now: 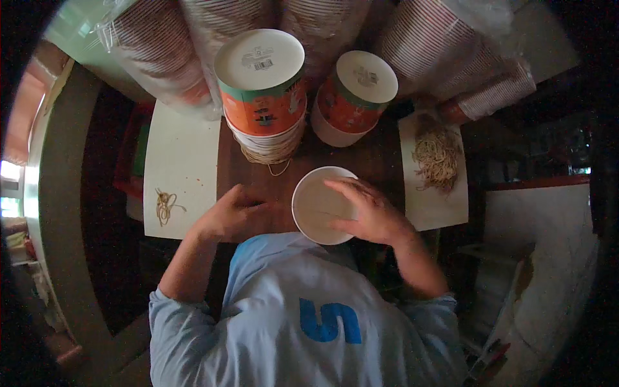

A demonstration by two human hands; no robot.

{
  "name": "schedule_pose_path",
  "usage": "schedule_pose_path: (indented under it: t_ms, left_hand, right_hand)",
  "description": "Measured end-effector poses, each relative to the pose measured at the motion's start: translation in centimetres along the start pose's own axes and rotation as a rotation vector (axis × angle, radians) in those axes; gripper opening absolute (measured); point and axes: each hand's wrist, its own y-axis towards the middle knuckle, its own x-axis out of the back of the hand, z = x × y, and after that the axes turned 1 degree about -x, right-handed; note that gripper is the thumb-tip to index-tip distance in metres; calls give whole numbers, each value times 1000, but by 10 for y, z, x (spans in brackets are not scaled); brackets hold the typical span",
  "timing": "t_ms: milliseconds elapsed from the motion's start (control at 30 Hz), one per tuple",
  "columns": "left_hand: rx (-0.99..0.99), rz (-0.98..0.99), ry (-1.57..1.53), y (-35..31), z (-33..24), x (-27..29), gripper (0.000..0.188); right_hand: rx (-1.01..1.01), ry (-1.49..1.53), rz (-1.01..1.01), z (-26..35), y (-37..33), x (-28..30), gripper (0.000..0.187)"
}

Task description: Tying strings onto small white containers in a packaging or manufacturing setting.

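Note:
A white paper tub [314,208] is at the table's near edge, its open mouth turned up toward me. My right hand [374,213] lies over its right rim, thumb and forefinger apart across the mouth; the other fingers are partly hidden. A thin line, perhaps a strand, crosses the tub's inside. Left of the tub, my left hand [233,214] is closed with bent fingers, slightly blurred; whatever it holds, if anything, is hidden. Beyond stand an upside-down stack of orange-and-green paper tubs [262,109], with tan rubber bands [267,155] around its lower rims, and a shorter upside-down stack [356,97].
Plastic-wrapped stacks of paper tubs [425,32] line the back. A heap of tan rubber bands [436,158] lies on the pale board at right. Several loose bands [166,206] lie on the pale board at left. The brown tabletop [242,171] runs between the boards.

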Motion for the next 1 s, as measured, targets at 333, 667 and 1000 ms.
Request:
schedule_pose_path:
  t_ms: [333,667,1000]
  left_hand:
    - [252,275,-802,39,7,-27,31]
    - [198,421,-473,21,51,-21,28]
    - [-66,417,-145,24,34,-31,23]
  right_hand:
    - [-266,600,-84,-3,20,-22,11]
    - [-315,617,28,-25,-4,-6,12]
    - [130,350,-6,32,11,-25,66]
